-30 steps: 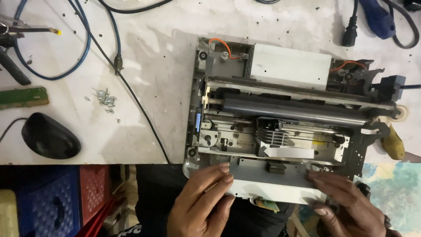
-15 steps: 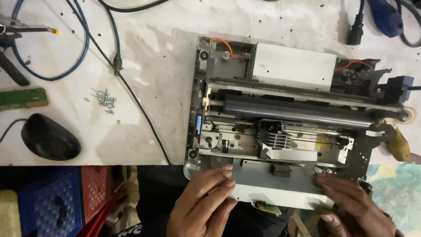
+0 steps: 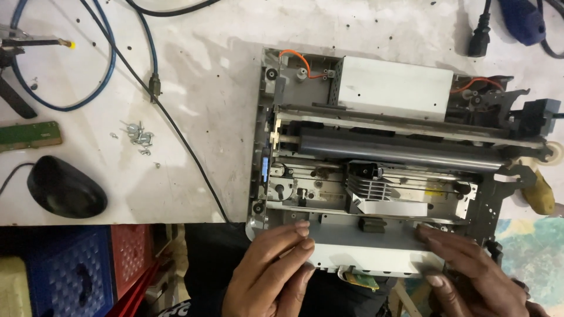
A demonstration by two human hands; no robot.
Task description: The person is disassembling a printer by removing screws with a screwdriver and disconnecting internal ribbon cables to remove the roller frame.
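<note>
We see the opened printer (image 3: 382, 158) lying on the white tabletop (image 3: 205, 76), its near edge overhanging toward us. The left hand (image 3: 273, 270) rests with flat, released fingers on the left end of the pale front panel (image 3: 364, 249), and the right hand (image 3: 476, 273) lies the same way on the panel's right end; neither grip is clenched, both only press on the panel, which sits between them. Left of the printer a black cable (image 3: 176, 129) crosses the tabletop, with a small heap of screws (image 3: 138, 136) near it, a black mouse (image 3: 66, 188) at the near left, a green circuit board (image 3: 29, 135) and a blue cable (image 3: 106, 64) farther out. Nothing lies between the hands and the panel. The printer shows a long dark roller (image 3: 399, 149), a white metal cover (image 3: 396, 88) at the far side, orange wires (image 3: 296, 58), and a ribbed grey carriage (image 3: 370, 188).
</note>
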